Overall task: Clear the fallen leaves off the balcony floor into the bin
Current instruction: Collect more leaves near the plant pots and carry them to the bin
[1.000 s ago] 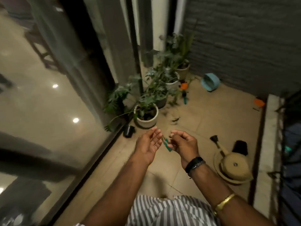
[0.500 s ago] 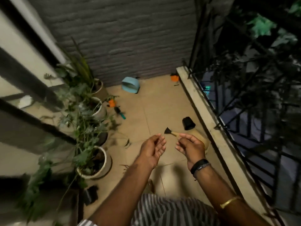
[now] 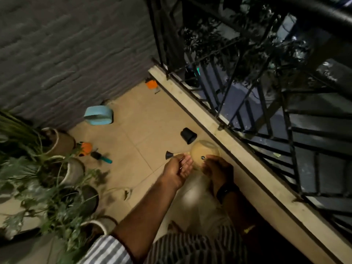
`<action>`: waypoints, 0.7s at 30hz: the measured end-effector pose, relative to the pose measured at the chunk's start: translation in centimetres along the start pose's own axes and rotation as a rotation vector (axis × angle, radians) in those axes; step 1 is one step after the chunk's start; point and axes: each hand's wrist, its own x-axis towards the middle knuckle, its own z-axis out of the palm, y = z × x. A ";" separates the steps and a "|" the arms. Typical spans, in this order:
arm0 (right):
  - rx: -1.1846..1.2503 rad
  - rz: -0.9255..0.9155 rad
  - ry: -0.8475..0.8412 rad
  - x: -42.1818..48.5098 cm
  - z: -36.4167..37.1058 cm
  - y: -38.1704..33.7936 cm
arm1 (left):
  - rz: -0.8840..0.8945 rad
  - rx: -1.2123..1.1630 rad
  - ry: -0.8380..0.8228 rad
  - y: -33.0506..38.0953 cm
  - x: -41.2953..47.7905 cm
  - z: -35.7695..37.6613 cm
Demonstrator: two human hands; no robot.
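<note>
The light blue bin point(image 3: 98, 115) lies on its side by the grey wall, far from both hands. A curled fallen leaf point(image 3: 127, 193) and a darker one point(image 3: 103, 175) lie on the beige tiles near the pots. My left hand point(image 3: 179, 168) is held palm up with relaxed fingers, and a thin stem point(image 3: 182, 162) lies across them. My right hand point(image 3: 217, 169) is beside it with curled fingers. A small dark green leaf bit point(image 3: 202, 157) shows pinched at its fingertips. Both hands hover over the floor near the kerb.
A tan watering can point(image 3: 204, 151) and a tipped black pot point(image 3: 188, 135) lie just beyond my hands by the concrete kerb point(image 3: 224, 130) under the black railing point(image 3: 247, 103). Potted plants point(image 3: 57, 183) line the left side. A teal-handled trowel point(image 3: 101, 157) and orange items point(image 3: 151, 84) lie on the tiles.
The view has swung right, from the glass door and plants to the railing and kerb. My hands stay close together and have come over the watering can.
</note>
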 end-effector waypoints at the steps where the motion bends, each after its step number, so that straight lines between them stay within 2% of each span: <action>1: 0.029 0.021 -0.007 1.6 0.1 -0.4 | -0.009 -0.004 -0.008 0.3 1.2 1.2; 8: 0.002 0.154 -0.037 14.6 0.9 -1.3 | -0.027 0.097 0.038 2.0 11.8 8.2; 11: 0.047 0.254 0.018 20.7 0.1 0.6 | -0.056 0.156 0.057 1.7 18.4 8.8; 16: 0.058 0.358 0.204 31.1 -2.9 7.3 | -0.066 0.213 0.094 0.4 30.1 7.7; 21: 0.013 0.409 0.308 40.8 -4.9 16.8 | -0.072 0.165 0.195 -2.9 43.0 2.9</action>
